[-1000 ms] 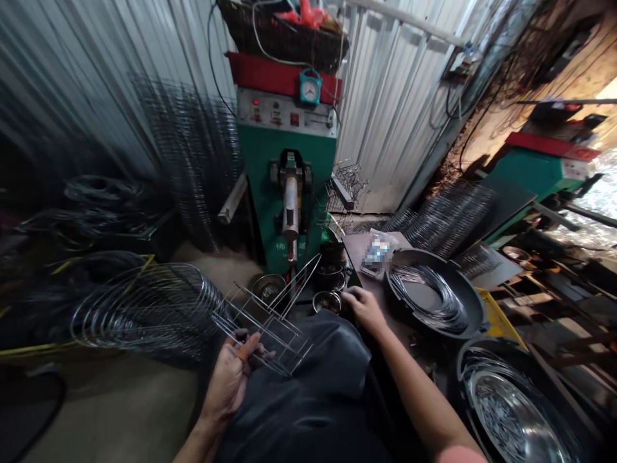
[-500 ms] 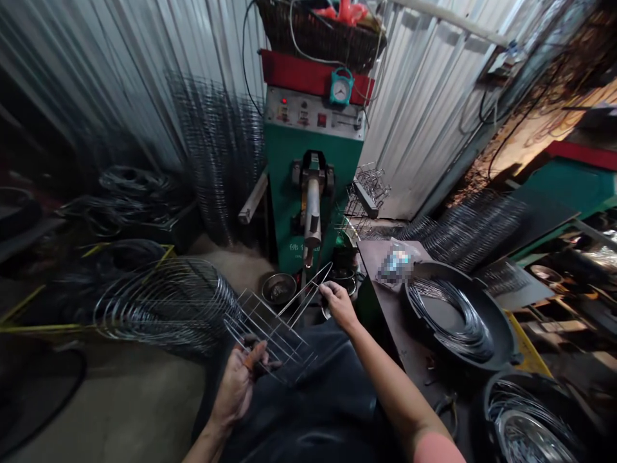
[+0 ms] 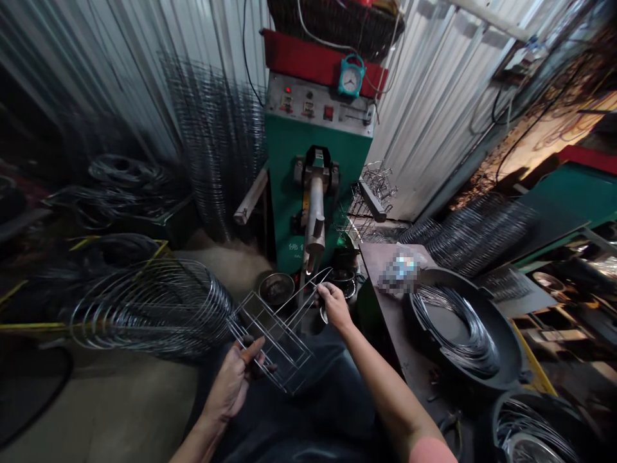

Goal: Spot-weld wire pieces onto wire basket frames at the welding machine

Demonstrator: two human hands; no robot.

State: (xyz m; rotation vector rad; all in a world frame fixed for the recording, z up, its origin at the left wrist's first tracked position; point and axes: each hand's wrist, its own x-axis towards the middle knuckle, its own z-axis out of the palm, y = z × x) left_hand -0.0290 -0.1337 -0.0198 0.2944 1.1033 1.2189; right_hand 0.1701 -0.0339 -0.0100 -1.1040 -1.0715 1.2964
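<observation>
The left hand curls its fingers around the near end of a welded wire rack, the right hand pinches its far wire tips, and a loose grip could let the thin wires slip, swinging the rack into the welding machine's electrode arm just beyond those fingers.

Corrugated metal wall above a concrete floor

Left hand low and palm-up, right hand higher, its arm stretched forward, fingers closed
</observation>
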